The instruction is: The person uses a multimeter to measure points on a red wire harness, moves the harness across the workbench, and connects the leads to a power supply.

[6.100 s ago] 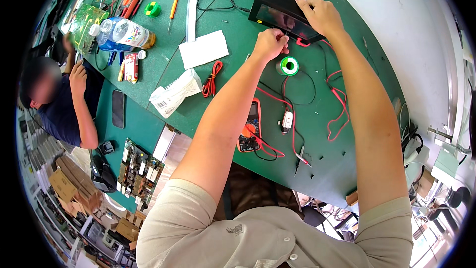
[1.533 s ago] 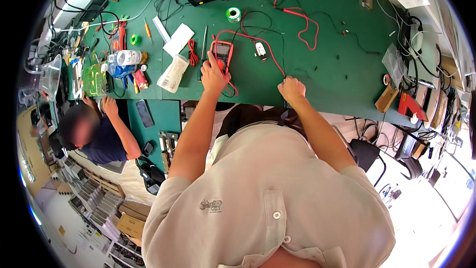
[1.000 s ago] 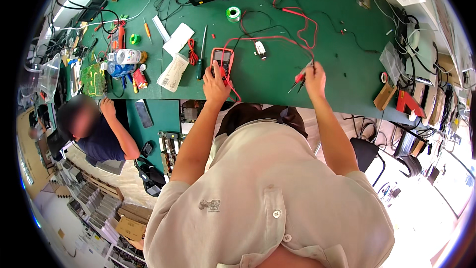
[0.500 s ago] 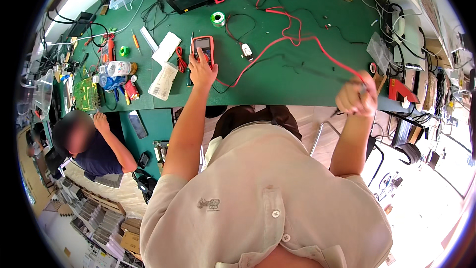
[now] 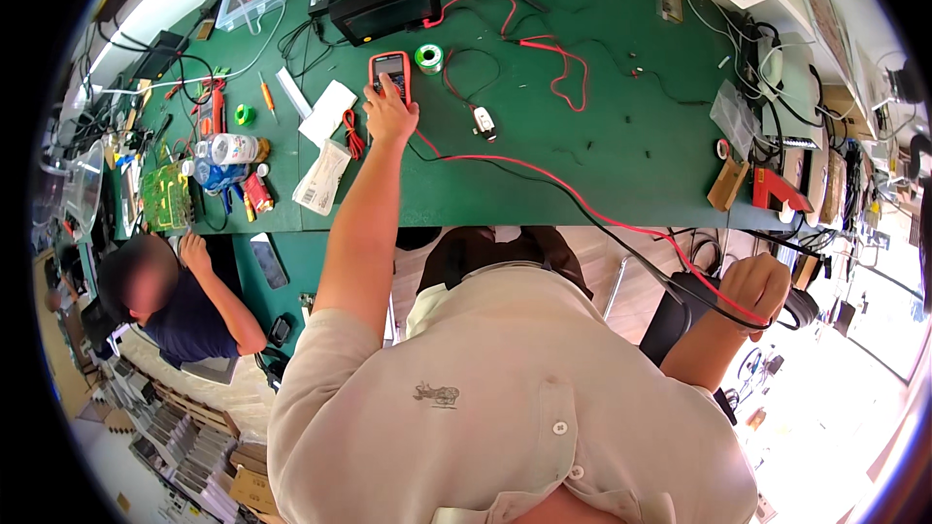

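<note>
My left hand grips the lower part of an orange-edged multimeter, which lies on the green bench mat. One finger rests across its front, below the screen. Off the bench's front edge at the right, my right hand is closed in a fist on a pair of test leads. The red test lead and the black test lead stretch from beside the multimeter over the edge to that fist. Their probe tips are hidden. Just right of the multimeter stands a green-rimmed solder spool.
A black display box stands behind the multimeter. White paper packets, bottles and a circuit board lie left. A small white device is mid-bench. A person sits at the left; a red tool lies right.
My right hand has swung outward and toward me, pulling the leads off the bench edge. My left hand has pushed the multimeter farther back, closer to the display box.
</note>
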`<action>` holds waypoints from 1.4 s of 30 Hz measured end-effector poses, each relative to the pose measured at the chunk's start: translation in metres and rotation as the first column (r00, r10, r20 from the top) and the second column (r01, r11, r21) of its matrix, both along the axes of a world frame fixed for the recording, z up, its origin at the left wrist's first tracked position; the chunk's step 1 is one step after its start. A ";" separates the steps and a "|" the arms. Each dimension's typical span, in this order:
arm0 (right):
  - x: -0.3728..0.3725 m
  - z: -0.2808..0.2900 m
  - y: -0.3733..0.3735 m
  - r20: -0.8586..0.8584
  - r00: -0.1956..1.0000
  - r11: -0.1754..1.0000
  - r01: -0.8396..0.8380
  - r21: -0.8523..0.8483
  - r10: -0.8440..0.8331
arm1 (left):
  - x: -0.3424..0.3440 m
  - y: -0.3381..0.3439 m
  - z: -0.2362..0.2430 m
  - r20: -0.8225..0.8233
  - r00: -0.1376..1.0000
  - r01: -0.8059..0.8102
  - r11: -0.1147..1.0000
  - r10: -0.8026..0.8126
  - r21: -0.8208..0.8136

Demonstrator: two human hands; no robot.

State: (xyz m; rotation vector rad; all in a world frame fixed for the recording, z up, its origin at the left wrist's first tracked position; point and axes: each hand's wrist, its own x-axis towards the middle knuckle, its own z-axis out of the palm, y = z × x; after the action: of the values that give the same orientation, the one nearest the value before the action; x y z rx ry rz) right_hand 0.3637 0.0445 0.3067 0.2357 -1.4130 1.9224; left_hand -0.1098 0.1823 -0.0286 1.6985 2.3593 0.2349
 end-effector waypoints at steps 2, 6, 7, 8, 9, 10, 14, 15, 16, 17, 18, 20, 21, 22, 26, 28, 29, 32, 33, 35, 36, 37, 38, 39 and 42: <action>0.005 0.011 -0.018 0.130 0.963 0.968 0.245 -0.057 -0.236 | 0.000 0.018 -0.006 0.003 1.000 -0.017 1.000 0.017 0.017; 0.010 0.025 -0.036 0.255 0.829 0.861 0.508 0.032 -0.498 | -0.017 0.035 -0.008 -0.007 1.000 -0.029 0.995 0.030 0.098; 0.022 0.024 -0.039 0.238 0.836 0.863 0.505 0.017 -0.494 | -0.020 0.028 -0.009 -0.020 1.000 0.003 0.980 0.001 0.198; 0.025 0.025 -0.040 0.221 0.854 0.877 0.480 0.016 -0.471 | -0.019 0.024 -0.006 -0.038 0.999 0.046 0.954 -0.037 0.296; 0.028 0.026 -0.041 0.208 0.869 0.890 0.455 0.016 -0.448 | -0.012 0.019 0.005 -0.057 0.995 0.093 0.915 -0.077 0.392; 0.030 0.027 -0.041 0.196 0.886 0.904 0.426 0.016 -0.421 | -0.002 0.008 0.015 0.084 0.979 0.122 0.867 -0.184 0.483; 0.019 0.021 -0.022 0.136 0.962 0.971 0.227 0.072 -0.235 | 0.099 -0.067 0.137 0.654 0.504 0.446 0.819 -0.564 0.362; 0.007 0.021 -0.013 0.132 0.973 0.981 0.184 0.056 -0.190 | 0.114 -0.081 0.134 0.668 0.261 0.524 0.683 -0.697 0.508; 0.000 0.020 -0.007 0.132 0.973 0.980 0.181 0.079 -0.190 | 0.129 -0.095 0.163 0.798 0.163 0.591 0.705 -0.580 0.392; -0.005 0.021 -0.002 0.135 0.972 0.978 0.179 0.104 -0.192 | 0.139 -0.107 0.198 0.900 0.072 0.659 0.697 -0.431 0.281; -0.008 0.020 0.004 0.148 0.972 0.980 0.168 0.103 -0.182 | 0.144 -0.116 0.209 0.902 -0.036 0.690 0.642 -0.429 0.333; -0.009 0.014 0.007 0.188 0.959 0.977 0.198 0.079 -0.210 | 0.143 -0.125 0.225 0.876 -0.199 0.707 0.556 -0.439 0.438; -0.012 0.014 0.015 0.243 0.954 0.982 0.150 0.112 -0.173 | 0.142 -0.131 0.234 0.857 -0.251 0.695 0.534 -0.449 0.483; -0.017 0.013 0.019 0.307 0.937 0.980 0.124 0.156 -0.167 | 0.140 -0.133 0.243 0.836 -0.303 0.680 0.510 -0.458 0.526; -0.045 0.014 0.025 0.721 0.602 0.921 0.069 0.383 -0.344 | 0.110 -0.132 0.288 0.931 -0.177 0.803 0.500 -0.318 0.323; -0.069 0.001 0.021 0.804 0.398 0.896 0.152 0.417 -0.442 | 0.092 -0.139 0.278 0.927 -0.063 0.721 0.626 -0.369 0.298; -0.076 -0.011 0.019 0.829 0.330 0.892 0.200 0.406 -0.452 | 0.081 -0.140 0.271 0.922 -0.014 0.675 0.677 -0.387 0.294; -0.097 -0.048 0.017 0.900 0.280 0.942 0.123 0.312 -0.334 | 0.048 -0.132 0.249 0.930 0.234 0.671 0.740 -0.282 0.056; -0.103 -0.063 0.016 0.920 0.282 0.962 0.061 0.265 -0.271 | 0.042 -0.133 0.236 0.920 0.284 0.668 0.744 -0.270 0.013; -0.113 -0.113 0.013 0.928 0.265 0.964 0.057 0.258 -0.264 | 0.028 -0.129 0.196 0.876 0.381 0.671 0.741 -0.297 -0.041; -0.118 -0.141 0.010 0.931 0.211 0.954 0.098 0.285 -0.300 | 0.019 -0.128 0.173 0.833 0.440 0.669 0.741 -0.336 -0.054; -0.123 -0.169 0.008 0.929 0.152 0.938 0.137 0.317 -0.336 | 0.010 -0.124 0.149 0.784 0.493 0.668 0.741 -0.378 -0.062; -0.128 -0.195 0.008 0.927 0.118 0.932 0.115 0.343 -0.356 | 0.000 -0.122 0.126 0.750 0.548 0.630 0.772 -0.371 -0.079; -0.133 -0.218 0.005 0.923 0.084 0.926 0.092 0.367 -0.375 | -0.010 -0.119 0.103 0.713 0.601 0.590 0.802 -0.361 -0.092; -0.141 -0.268 -0.007 0.881 0.152 0.893 0.112 0.435 -0.448 | -0.013 -0.098 0.075 0.641 0.711 0.476 0.869 -0.291 -0.133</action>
State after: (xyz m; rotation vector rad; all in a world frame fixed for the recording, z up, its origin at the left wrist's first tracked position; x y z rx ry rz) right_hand 0.2225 0.0370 0.0389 -1.3693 -2.2888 1.4337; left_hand -0.1227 0.0847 0.0463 1.6145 1.4496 0.2851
